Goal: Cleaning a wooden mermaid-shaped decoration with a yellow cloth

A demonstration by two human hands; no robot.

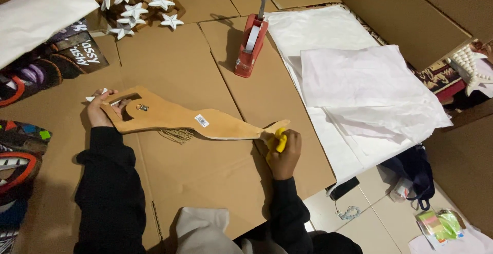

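Here the left hand (98, 113) grips the wide end of a wooden cutout (174, 118) lying on cardboard (205, 172). The right hand (284, 154) closes on a yellow tool (280, 140) touching its narrow tail. A red tape dispenser (250, 46) stands farther off.

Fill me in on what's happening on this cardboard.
A person sits over flattened cardboard with a long wooden cutout lying across it. The left hand grips its wide end. The right hand holds a small yellow thing against the narrow tail end. A red tape dispenser stands beyond the cutout, with white paper sheets spread to the right.
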